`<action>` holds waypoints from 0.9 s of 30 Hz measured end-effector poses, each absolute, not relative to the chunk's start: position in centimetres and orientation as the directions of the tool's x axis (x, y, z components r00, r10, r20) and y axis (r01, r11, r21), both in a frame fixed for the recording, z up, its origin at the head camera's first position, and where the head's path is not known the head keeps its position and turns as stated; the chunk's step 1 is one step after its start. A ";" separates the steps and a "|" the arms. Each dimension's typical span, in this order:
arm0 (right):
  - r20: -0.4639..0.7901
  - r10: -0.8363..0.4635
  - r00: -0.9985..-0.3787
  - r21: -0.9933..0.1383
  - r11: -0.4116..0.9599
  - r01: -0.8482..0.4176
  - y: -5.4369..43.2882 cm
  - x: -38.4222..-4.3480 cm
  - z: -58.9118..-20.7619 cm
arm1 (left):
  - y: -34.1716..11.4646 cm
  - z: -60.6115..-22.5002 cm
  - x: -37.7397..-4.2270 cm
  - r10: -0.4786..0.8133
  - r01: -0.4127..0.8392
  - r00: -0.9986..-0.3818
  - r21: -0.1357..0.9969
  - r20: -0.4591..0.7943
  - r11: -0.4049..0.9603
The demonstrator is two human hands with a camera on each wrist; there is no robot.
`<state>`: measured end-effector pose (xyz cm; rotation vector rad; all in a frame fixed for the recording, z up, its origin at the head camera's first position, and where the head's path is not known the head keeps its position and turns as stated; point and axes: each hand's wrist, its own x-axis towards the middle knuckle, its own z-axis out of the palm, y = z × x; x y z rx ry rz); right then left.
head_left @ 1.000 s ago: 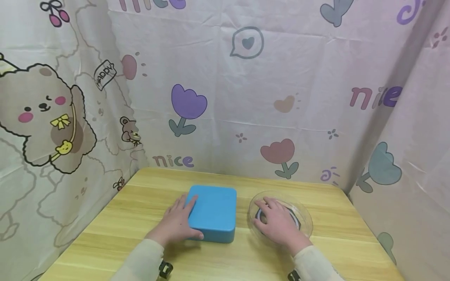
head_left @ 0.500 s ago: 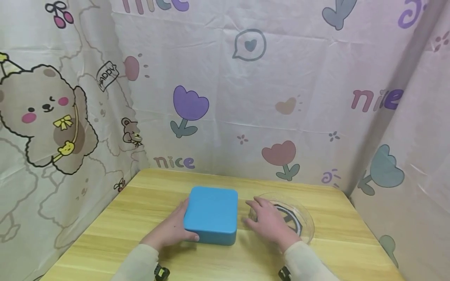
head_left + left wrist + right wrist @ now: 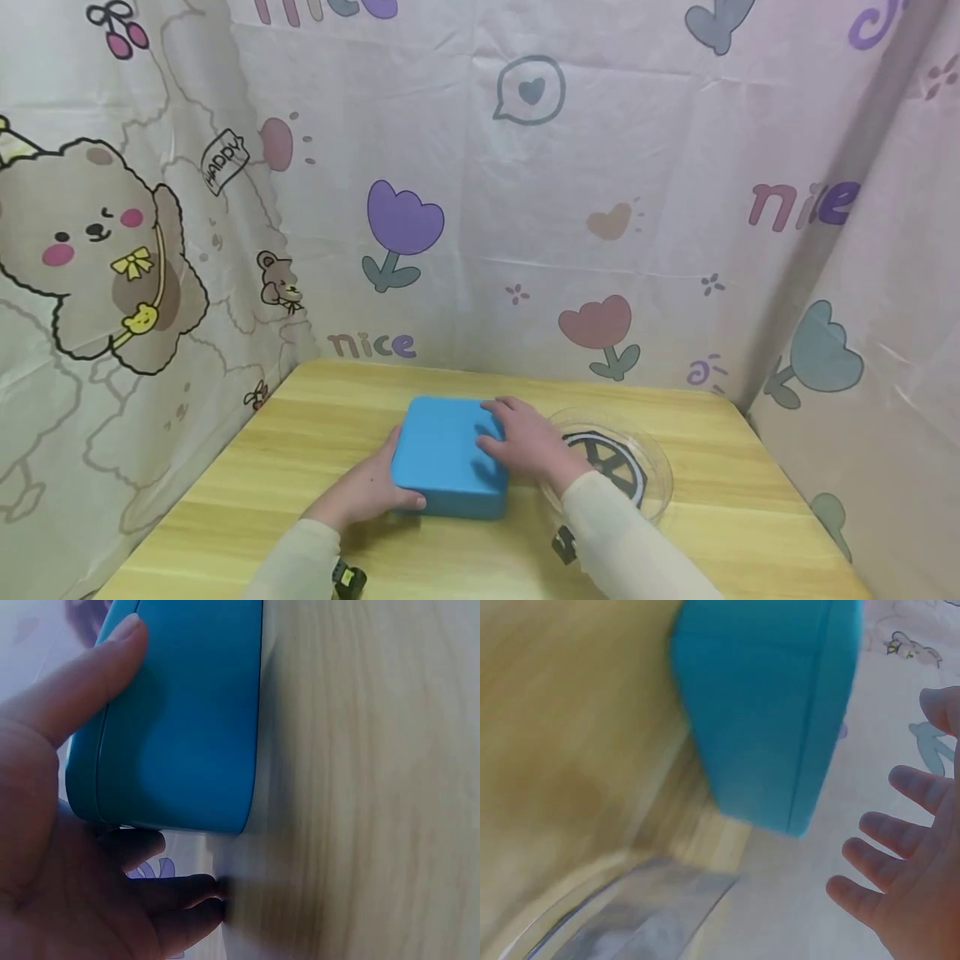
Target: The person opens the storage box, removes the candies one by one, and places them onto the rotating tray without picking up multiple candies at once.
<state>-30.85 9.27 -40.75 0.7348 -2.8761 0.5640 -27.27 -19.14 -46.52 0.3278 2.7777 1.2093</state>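
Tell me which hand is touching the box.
The left hand: its thumb lies against the near side of the box; the right hand hovers clear.

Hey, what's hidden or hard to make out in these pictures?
Inside of the blue box: hidden in every view by its top and sides.
Most fingers of the left hand, head view: behind the blue box.
Part of the dark spoked piece, head view: covered by the right arm.
Clear dish, right wrist view: blurred, and cut off by the bottom edge.

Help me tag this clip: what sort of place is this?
Probably an indoor booth: pale cartoon-printed fabric curtains line three sides of a yellow wood-grain table beneath a square blue box.
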 end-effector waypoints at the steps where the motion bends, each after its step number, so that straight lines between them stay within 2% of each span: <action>1: 0.195 -0.440 -0.877 -0.344 0.806 -0.481 8.8 -31.1 -40.5 | -19.1 -46.5 -27.3 0.236 0.164 -0.972 0.735 0.005 0.658; 9: 0.098 -0.440 -0.893 -0.466 0.773 -0.431 5.4 -33.1 -39.0 | -18.5 -46.5 -27.9 0.281 0.215 -0.959 0.751 0.042 0.624; 15: 0.047 -0.456 -0.889 -0.427 0.795 -0.431 2.9 -34.9 -38.9 | -18.5 -46.4 -28.0 0.328 0.272 -0.941 0.758 0.081 0.592; 27: -0.054 -0.394 -0.917 -0.393 0.853 -0.343 -1.2 -36.6 -38.5 | -19.4 -46.9 -27.5 0.294 0.213 -0.955 0.778 0.038 0.591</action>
